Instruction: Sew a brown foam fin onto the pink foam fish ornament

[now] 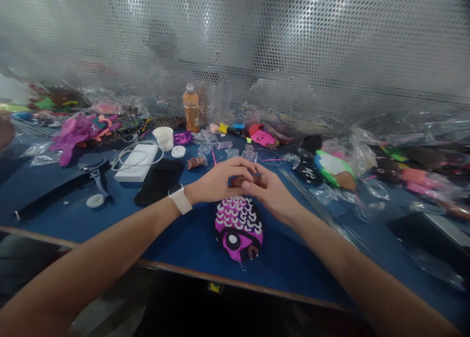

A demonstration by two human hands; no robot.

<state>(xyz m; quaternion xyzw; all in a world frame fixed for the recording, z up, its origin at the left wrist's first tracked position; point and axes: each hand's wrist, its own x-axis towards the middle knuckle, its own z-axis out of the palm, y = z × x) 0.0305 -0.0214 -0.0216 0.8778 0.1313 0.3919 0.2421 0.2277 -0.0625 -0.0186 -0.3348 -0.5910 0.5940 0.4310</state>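
Note:
My left hand (228,176), with a white-banded watch on the wrist, is above the table with its fingers curled in. Opposite it, my right hand (270,189) bends its fingers toward the left fingertips. The two hands meet, and what they hold between them, if anything, is hidden. Just below them lies a fish-like clay figure (239,229) in magenta and black. It has rows of white crescent scales, a round black-and-white eye and a brown mouth part. The hands cover its upper end.
Left of my hands are a black phone (157,181), a white box (137,164) with a cable, a paper cup (163,139) and a black strap (55,192). Behind stands a bottle (191,109). Wires (323,209) and clay figures (335,169) lie right. Part of a person shows far left.

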